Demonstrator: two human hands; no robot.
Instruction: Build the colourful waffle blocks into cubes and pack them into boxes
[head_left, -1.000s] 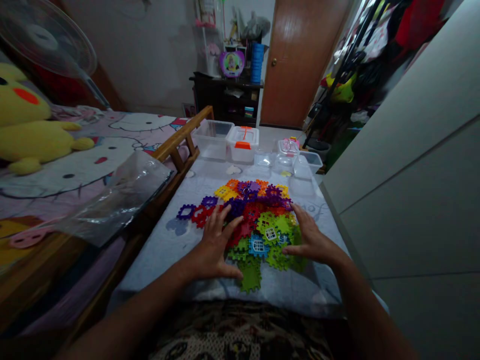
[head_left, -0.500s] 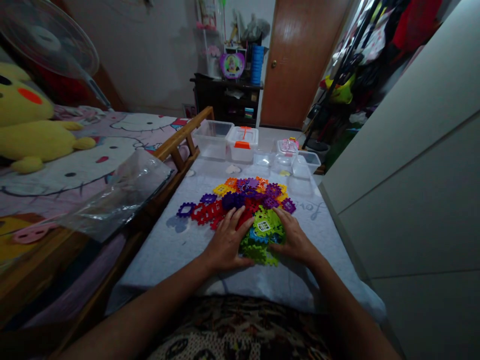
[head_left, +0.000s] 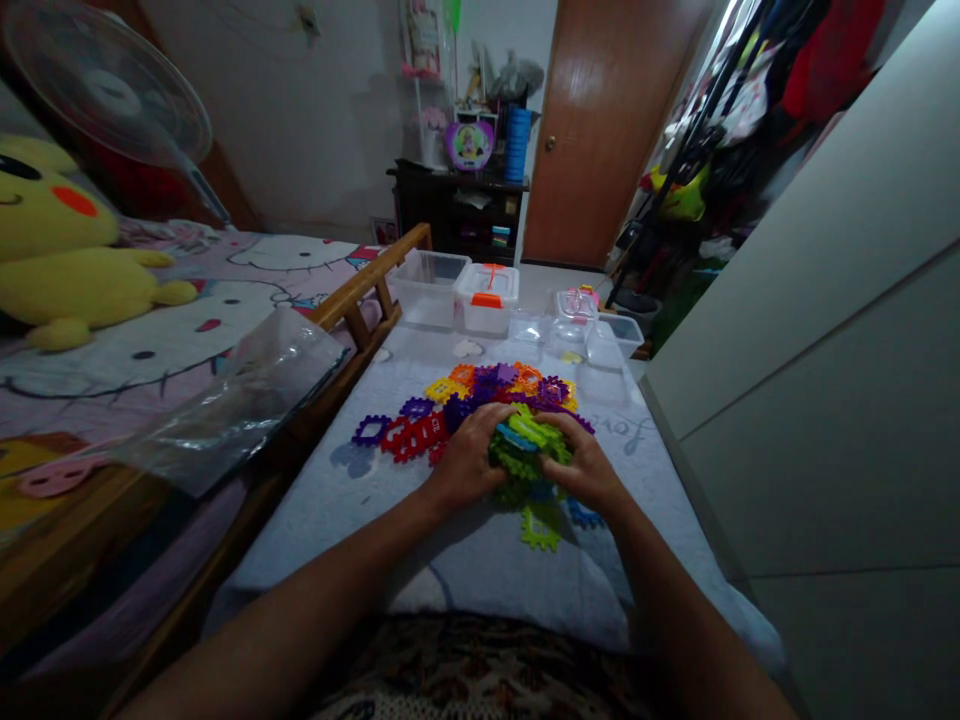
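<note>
Between my two hands is a bunch of green and blue plastic interlocking building tiles. My left hand is closed round the bunch from the left, and my right hand grips it from the right. A loose green tile lies on the cloth just below the bunch, and a blue tile lies by my right wrist. Beyond my hands spreads a pile of red tiles, purple tiles, yellow tiles and orange tiles. My fingers hide part of the bunch.
At the table's far end stand a clear open bin, a lidded box with orange clips and smaller clear containers. A wooden bed rail with a plastic bag runs along the left. A pale cabinet borders the right.
My hands have closed in and gathered the green and blue tiles into a raised bunch. A green tile and a blue tile now lie apart below it.
</note>
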